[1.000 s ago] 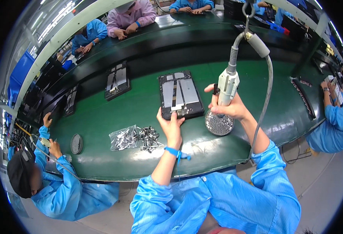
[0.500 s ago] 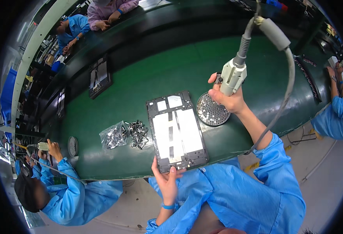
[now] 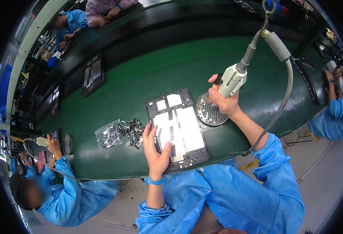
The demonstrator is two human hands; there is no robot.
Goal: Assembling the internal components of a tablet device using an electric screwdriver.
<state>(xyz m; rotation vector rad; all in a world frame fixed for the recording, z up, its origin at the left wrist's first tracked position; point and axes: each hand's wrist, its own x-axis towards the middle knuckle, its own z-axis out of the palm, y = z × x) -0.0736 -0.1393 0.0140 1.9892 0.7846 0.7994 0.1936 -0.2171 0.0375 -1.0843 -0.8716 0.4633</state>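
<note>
My right hand [image 3: 227, 104] is wrapped round a pale electric screwdriver [image 3: 233, 81] with a grey cable. Its lower end is hidden behind my fingers, over a round perforated screw tray [image 3: 208, 114] that holds small shiny screws. Just left of the tray lies an opened tablet [image 3: 188, 134], its dark frame around bright white battery panels. My left hand [image 3: 156, 156] rests at the tablet's lower left side, fingers apart, the thumb over its surface. A clear plastic bag [image 3: 110, 134] of small metal parts lies farther left, beside a loose pile of similar small parts [image 3: 135, 133].
Two other dark devices lie at the back left, one of them an opened tablet [image 3: 93, 76]. A person in blue [image 3: 68, 195] works at the left with another screwdriver. The screwdriver cable [image 3: 284, 97] loops down on the right. Another person's sleeve [image 3: 331, 119] shows at far right.
My left hand has moved up from the tablet's bottom edge to its lower left side, fingers spreading. My right hand and the screwdriver stay over the screw tray, the screwdriver tilting slightly.
</note>
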